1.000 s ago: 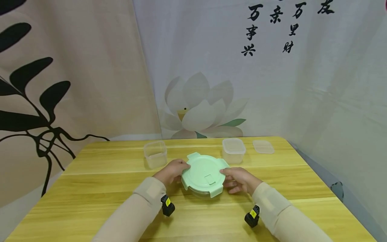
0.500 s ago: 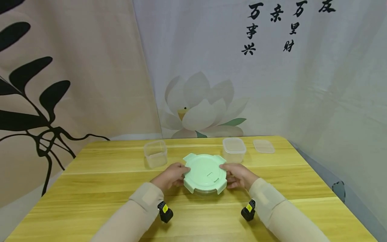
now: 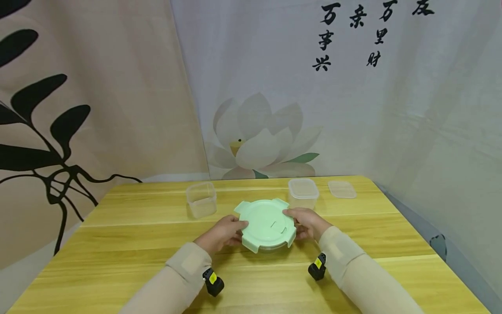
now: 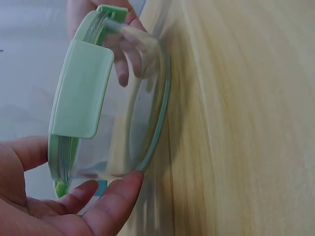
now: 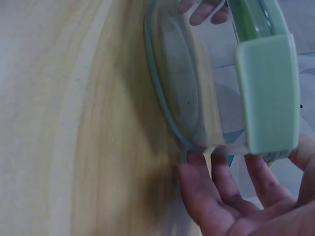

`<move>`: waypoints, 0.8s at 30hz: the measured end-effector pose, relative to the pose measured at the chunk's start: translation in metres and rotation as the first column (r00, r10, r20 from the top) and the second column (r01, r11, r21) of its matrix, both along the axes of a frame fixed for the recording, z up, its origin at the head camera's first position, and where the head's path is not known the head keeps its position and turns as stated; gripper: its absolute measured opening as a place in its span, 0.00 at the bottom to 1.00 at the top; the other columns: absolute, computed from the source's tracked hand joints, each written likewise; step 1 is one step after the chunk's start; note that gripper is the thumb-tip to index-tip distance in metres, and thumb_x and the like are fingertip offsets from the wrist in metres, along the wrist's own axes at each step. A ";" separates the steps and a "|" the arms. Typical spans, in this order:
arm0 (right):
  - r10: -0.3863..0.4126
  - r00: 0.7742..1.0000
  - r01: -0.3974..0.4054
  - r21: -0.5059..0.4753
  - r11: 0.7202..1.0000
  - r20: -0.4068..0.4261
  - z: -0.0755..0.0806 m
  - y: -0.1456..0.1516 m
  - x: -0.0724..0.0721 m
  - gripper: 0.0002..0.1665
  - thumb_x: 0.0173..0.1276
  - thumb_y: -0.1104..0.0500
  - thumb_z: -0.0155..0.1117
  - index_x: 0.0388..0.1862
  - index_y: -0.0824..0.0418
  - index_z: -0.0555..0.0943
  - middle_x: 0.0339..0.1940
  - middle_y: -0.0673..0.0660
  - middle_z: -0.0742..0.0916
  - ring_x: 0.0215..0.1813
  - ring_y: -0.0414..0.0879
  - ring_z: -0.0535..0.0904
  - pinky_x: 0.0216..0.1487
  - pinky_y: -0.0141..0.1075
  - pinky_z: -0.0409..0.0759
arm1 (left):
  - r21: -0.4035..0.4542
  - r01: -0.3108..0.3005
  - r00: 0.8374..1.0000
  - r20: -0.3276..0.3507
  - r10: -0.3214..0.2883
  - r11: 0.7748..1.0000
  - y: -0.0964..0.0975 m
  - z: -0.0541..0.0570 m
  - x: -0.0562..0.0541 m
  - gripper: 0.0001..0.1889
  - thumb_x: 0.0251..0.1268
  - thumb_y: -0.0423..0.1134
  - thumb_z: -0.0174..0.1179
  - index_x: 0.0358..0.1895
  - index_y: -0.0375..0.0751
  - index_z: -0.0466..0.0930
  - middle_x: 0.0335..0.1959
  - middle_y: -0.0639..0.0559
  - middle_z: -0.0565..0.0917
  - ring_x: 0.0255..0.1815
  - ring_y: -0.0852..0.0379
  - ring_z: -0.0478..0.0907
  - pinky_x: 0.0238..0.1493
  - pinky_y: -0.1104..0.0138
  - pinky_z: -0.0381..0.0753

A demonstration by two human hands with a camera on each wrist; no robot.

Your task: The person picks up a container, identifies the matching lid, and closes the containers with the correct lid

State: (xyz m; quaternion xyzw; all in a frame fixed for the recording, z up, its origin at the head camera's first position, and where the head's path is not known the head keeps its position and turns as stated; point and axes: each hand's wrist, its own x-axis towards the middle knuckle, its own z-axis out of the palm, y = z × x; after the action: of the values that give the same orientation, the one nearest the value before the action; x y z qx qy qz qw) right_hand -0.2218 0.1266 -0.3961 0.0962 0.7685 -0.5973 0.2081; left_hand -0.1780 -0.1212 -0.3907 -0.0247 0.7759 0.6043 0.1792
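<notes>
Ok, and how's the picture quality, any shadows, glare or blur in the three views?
Head view: soft, fairly even light, with shadows under both beige sleeves on the wooden table; left wrist view: faint highlights on the glass food container; right wrist view: hazy, wood grain soft, a blurry shadow beside the container.

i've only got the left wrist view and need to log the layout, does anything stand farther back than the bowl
Observer: Yes, the head view shows a clear box and a frosted box beyond the clear bowl.
Operator: i only see the lid's edge, anything on its top
Observer: The green lid has a small tab-like outline right of its centre in the head view.
Operator: and the right thumb, where does it sit
Observer: The thumb of the right hand rests on the lid's right edge there.
</notes>
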 end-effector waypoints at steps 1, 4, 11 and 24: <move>-0.004 1.000 0.004 0.000 1.000 0.001 0.000 0.000 -0.001 0.27 0.72 0.49 0.56 0.61 0.65 0.73 0.41 0.57 0.81 0.36 0.46 0.81 0.37 0.40 0.84 | 0.004 -0.004 1.000 0.002 0.004 1.000 0.000 0.000 0.001 0.21 0.73 0.41 0.52 0.57 0.25 0.65 0.40 0.38 0.77 0.39 0.47 0.79 0.45 0.54 0.82; -0.001 1.000 0.001 -0.003 1.000 -0.001 0.001 -0.002 -0.002 0.28 0.73 0.49 0.55 0.63 0.66 0.72 0.49 0.61 0.82 0.36 0.46 0.81 0.37 0.41 0.84 | 0.010 -0.008 1.000 0.002 0.008 1.000 0.001 -0.001 0.002 0.21 0.73 0.41 0.52 0.57 0.25 0.64 0.39 0.39 0.76 0.39 0.48 0.79 0.45 0.54 0.82; 0.000 1.000 0.000 -0.002 1.000 -0.009 0.003 -0.005 0.000 0.29 0.74 0.49 0.53 0.65 0.67 0.70 0.54 0.63 0.79 0.35 0.44 0.80 0.38 0.40 0.84 | 0.012 -0.020 1.000 0.002 0.020 1.000 0.002 -0.003 0.003 0.20 0.73 0.41 0.52 0.55 0.26 0.64 0.38 0.39 0.76 0.38 0.48 0.79 0.45 0.54 0.82; 0.087 0.992 -0.085 0.027 0.996 -0.088 0.005 0.001 0.023 0.27 0.70 0.54 0.59 0.61 0.69 0.71 0.44 0.59 0.84 0.41 0.49 0.83 0.41 0.49 0.83 | 0.029 -0.013 1.000 0.022 0.012 1.000 0.001 0.000 0.000 0.18 0.72 0.40 0.52 0.53 0.28 0.66 0.35 0.41 0.75 0.36 0.49 0.76 0.44 0.54 0.81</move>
State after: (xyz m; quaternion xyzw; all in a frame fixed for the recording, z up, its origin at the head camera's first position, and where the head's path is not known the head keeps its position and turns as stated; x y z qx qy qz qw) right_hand -0.1986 0.1280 -0.3908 0.0388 0.7873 -0.5825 0.1982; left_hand -0.1777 -0.1197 -0.3911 -0.0334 0.7649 0.6163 0.1843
